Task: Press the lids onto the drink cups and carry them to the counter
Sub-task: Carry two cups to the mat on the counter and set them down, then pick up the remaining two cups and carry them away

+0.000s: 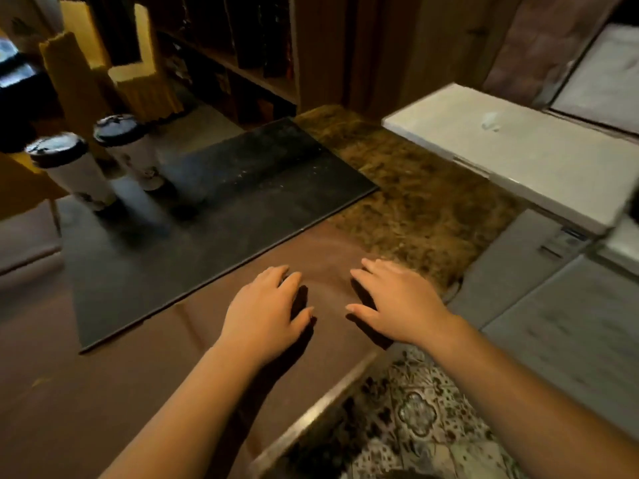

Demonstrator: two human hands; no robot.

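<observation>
Two white drink cups stand side by side at the far left of the tabletop (214, 340), on a dark mat (214, 209) that covers much of it: the left cup (74, 171) a little nearer, the right cup (133, 152) just beyond it, both blurred. Each already wears a dark lid, which looks seated, so the pressing seems done and the cups appear to be parked here at their destination. What is inside them cannot be told, since the lids hide it. Both hands are near the front edge, well apart from the cups and holding nothing. The left hand (266, 316) lies palm down with its fingers (288, 276) relaxed and slightly spread; the right hand (397, 302) mirrors it, fingers loosely apart. That empty, flat posture suggests resting after letting go. A pale appliance (511, 150) sits at the far right.
</observation>
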